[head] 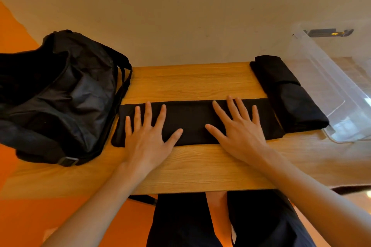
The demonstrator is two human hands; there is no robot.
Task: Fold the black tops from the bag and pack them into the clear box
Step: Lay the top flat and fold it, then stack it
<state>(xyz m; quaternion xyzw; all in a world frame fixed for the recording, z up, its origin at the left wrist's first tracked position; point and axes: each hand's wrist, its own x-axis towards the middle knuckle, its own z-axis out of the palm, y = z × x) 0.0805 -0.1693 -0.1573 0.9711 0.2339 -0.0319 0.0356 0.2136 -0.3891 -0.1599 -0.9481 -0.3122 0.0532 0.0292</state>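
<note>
A black top lies folded into a long flat strip across the middle of the wooden table. My left hand presses flat on its left part with fingers spread. Flat on the strip's right part lies my right hand, fingers also spread. Two folded black tops lie in a row at the strip's right end, beside the clear box. The black bag sits slumped on the table's left side.
The clear box stands at the right edge of the table against the pale wall. The bag's strap hangs close to the strip's left end. An orange floor and my dark trousers show below the table's front edge.
</note>
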